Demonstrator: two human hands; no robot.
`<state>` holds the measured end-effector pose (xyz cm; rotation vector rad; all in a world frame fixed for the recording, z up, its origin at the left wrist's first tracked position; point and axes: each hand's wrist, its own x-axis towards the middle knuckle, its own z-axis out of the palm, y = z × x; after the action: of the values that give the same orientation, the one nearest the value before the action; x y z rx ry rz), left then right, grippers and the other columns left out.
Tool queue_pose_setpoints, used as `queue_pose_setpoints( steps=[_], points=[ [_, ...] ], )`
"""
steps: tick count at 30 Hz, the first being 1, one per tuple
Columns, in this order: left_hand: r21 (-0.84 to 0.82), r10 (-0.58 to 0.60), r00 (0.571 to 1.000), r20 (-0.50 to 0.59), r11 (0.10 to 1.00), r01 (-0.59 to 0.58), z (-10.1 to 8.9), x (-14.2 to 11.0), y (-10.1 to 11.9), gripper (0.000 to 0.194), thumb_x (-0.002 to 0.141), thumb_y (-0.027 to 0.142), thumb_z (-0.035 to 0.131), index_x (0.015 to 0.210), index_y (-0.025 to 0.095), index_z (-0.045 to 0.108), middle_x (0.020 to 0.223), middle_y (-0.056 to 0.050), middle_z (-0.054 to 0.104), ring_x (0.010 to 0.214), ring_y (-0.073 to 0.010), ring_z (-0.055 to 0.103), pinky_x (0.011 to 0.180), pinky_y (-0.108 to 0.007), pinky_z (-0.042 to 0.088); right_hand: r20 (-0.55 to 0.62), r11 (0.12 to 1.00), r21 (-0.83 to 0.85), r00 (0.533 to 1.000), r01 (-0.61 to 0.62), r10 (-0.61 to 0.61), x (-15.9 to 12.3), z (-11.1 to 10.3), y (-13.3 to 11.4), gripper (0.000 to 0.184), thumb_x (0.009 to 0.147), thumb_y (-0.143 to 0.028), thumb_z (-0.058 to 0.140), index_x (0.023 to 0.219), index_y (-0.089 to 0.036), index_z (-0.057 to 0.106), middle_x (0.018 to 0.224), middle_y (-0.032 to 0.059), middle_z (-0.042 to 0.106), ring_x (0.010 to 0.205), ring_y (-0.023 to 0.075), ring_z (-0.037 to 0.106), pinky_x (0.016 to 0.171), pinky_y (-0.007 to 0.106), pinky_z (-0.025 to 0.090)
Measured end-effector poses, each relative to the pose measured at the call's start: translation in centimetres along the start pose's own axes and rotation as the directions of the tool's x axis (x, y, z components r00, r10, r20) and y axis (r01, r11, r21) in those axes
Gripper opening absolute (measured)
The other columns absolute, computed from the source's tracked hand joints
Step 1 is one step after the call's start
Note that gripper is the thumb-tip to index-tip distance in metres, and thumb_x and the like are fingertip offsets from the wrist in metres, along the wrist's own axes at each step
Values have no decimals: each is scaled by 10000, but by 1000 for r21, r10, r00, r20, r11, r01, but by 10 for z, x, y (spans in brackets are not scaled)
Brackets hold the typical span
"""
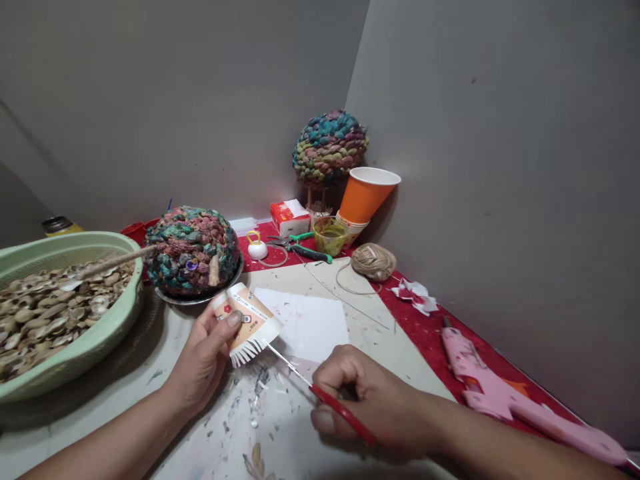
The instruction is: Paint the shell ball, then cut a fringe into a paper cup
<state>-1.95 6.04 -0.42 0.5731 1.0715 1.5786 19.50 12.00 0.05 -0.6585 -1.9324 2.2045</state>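
Observation:
My left hand (206,353) grips a printed paper cup (256,316) tilted on its side, thumb on the outer wall. One edge of the cup is cut into a fringe of narrow white strips. My right hand (360,393) is closed around the red handles of a pair of scissors (336,405). The scissor blades reach left to the cup's edge, at the end of the fringe; whether they are apart is too small to tell. Behind the cup, a white sheet of paper (307,320) lies on the pale work board (395,373).
At left stands a green basket (120,330) of shells. Beside it, a colourful shell-covered ball (193,250) rests on a metal dish. Farther back are pliers (310,253), twine (374,261), orange cups (367,197) and another colourful ball (330,150). A pink glue gun (520,400) lies right.

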Motion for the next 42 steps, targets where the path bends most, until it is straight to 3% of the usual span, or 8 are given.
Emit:
queue_pose_setpoints(
  steps=[10,17,24,35,42],
  points=[
    [22,2,998,68,1000,-4,0,-2,0,414,745,337,846,1102,187,698,945,-45,799,779,-176,746,738,-247,588,49,999,33,998,41,-43,2,-3,2,683,688,-690,753,443,-174,377,399,-104,311,396,5,212,371,160,186],
    [24,14,998,66,1000,-16,2,-3,3,407,736,329,850,1085,195,689,943,-44,800,754,-183,749,732,-254,589,46,993,113,999,17,-22,0,-2,4,661,677,-604,815,441,-166,379,399,-103,334,385,-5,223,355,144,172],
    [31,11,996,87,999,-13,1,-2,2,473,735,338,847,1152,218,658,956,-41,797,878,-232,755,789,-292,594,92,990,144,996,6,-19,1,-6,10,627,710,-610,797,468,-154,441,405,-85,390,367,2,267,347,147,185],
    [60,33,996,89,997,-39,0,-2,2,526,741,327,842,1202,213,617,979,-50,786,907,-234,750,828,-309,591,88,987,154,994,52,-66,-1,-5,6,639,735,-568,794,455,-166,384,413,-106,326,393,2,207,364,158,159],
    [58,19,996,83,998,-24,3,-5,5,560,720,314,855,1215,204,617,958,-65,786,850,-240,757,772,-308,600,91,979,203,995,20,-39,-1,-8,10,607,720,-508,817,445,-163,399,398,-110,327,378,-1,203,351,153,161]
  ],
)
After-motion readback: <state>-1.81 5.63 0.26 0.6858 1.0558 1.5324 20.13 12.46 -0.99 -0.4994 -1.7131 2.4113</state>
